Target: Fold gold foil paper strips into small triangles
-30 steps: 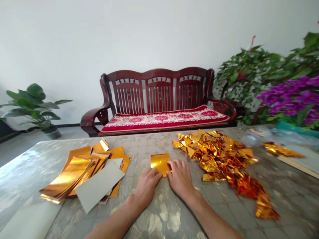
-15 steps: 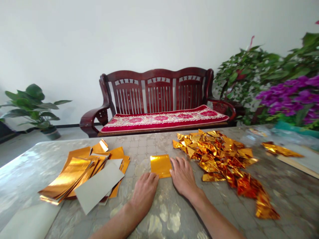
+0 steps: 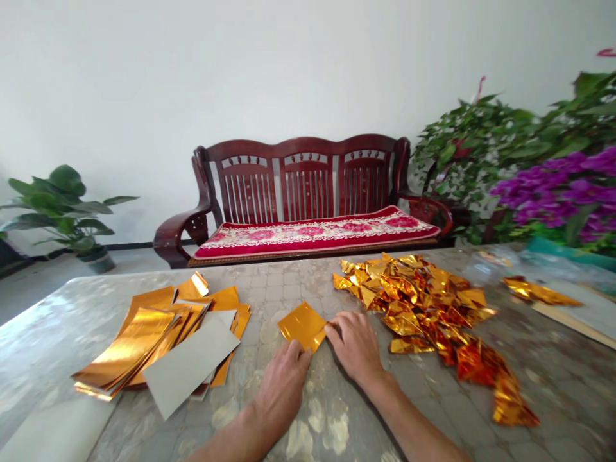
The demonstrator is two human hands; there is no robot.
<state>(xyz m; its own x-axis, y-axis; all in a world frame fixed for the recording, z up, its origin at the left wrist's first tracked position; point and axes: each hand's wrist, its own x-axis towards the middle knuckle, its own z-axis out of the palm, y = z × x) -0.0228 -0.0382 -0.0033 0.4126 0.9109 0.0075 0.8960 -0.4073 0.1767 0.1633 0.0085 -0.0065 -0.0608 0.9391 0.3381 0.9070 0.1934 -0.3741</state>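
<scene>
A small square of gold foil paper [image 3: 303, 325] lies on the table in front of me, turned cornerwise like a diamond. The fingers of my left hand [image 3: 283, 372] close on its lower corner, with the thumb beside it. At its right corner my right hand [image 3: 355, 346] pinches the foil between thumb and fingers. Left of the hands sits a loose stack of flat gold foil sheets [image 3: 139, 337], a grey-white sheet [image 3: 192, 366] lying across it. To the right spreads a heap of folded gold foil pieces [image 3: 409, 289], trailing toward the front.
The table [image 3: 269, 282] has a patterned, glossy cover. At its right lie a board [image 3: 577, 321], clear plastic wrapping and another gold piece [image 3: 541, 292]. Beyond stands a dark red wooden bench [image 3: 303, 173] with a red patterned cushion. Potted plants [image 3: 67, 205] and purple flowers [image 3: 558, 192] flank it.
The gold foil square has turned from lying edge-on to lying cornerwise. My left fingers moved slightly onto its lower corner, and my right fingers drew together at its right corner.
</scene>
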